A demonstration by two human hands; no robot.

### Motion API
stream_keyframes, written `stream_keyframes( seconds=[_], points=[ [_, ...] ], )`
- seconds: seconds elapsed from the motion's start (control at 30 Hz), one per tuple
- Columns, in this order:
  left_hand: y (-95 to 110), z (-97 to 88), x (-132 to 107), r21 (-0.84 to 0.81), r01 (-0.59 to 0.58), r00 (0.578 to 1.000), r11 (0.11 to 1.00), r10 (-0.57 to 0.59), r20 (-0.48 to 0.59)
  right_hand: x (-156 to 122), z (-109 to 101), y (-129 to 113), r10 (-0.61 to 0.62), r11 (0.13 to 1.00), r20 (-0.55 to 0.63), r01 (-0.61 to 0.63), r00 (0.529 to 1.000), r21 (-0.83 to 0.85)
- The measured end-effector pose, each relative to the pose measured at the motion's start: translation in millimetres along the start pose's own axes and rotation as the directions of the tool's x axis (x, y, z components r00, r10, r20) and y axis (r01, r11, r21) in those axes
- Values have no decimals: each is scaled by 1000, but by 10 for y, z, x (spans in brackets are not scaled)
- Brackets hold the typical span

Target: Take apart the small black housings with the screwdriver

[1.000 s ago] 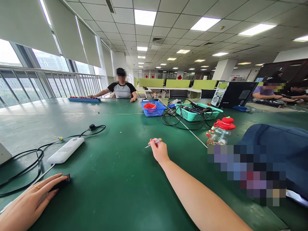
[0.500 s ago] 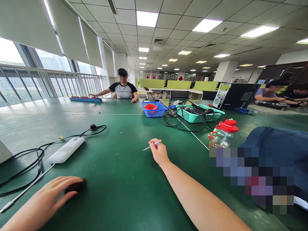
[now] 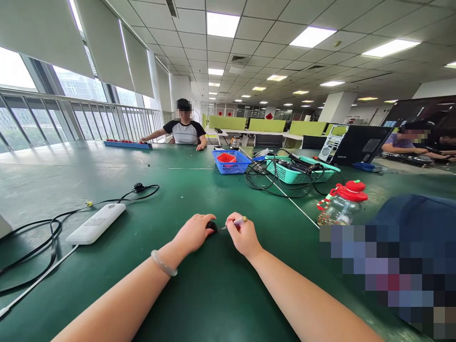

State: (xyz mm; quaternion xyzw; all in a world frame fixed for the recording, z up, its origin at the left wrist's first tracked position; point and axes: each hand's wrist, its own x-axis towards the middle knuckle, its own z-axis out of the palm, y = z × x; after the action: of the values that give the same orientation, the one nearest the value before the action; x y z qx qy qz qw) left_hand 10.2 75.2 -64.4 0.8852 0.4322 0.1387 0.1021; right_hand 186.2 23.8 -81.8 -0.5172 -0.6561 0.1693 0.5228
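Observation:
My left hand (image 3: 194, 232), with a pale bangle (image 3: 164, 263) on its wrist, is closed round a black computer mouse (image 3: 213, 226). Most of the mouse is covered by the fingers. In my right hand (image 3: 244, 235) is a slim screwdriver (image 3: 238, 222) with a pale handle, pinched between thumb and fingers. Its thin shaft points left at the mouse, and the tip is at or very near the mouse's edge; whether it touches cannot be made out. Both hands are low over the green table (image 3: 213, 294), in front of me.
Left lie a white power bank (image 3: 96, 224) and black cables (image 3: 53, 228). Ahead are a blue basket (image 3: 231, 166) and a green basket (image 3: 295, 176) of cables. A red-lidded bottle (image 3: 344, 204) and dark blue bag (image 3: 423, 228) are right. A person (image 3: 185, 128) sits across the table.
My left hand has carried the black mouse from the lower left to the middle, beside my right hand. The screwdriver has stayed in my right hand, which has shifted slightly right and down.

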Motion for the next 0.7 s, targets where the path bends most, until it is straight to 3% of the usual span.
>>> stream_keyframes(
  seconds=[0.13,0.33,0.7],
  points=[
    [-121,54,-37,-130,-145,989,981,148,11,-57,2,-113,-157,986,55,160,986,-44],
    [-187,51,-30,-255,-201,977,946,212,16,-78,39,-181,-316,936,179,337,932,-101],
    [-179,92,-13,-297,-143,988,944,156,17,-111,57,-221,-555,784,144,573,820,-241]
  ],
)
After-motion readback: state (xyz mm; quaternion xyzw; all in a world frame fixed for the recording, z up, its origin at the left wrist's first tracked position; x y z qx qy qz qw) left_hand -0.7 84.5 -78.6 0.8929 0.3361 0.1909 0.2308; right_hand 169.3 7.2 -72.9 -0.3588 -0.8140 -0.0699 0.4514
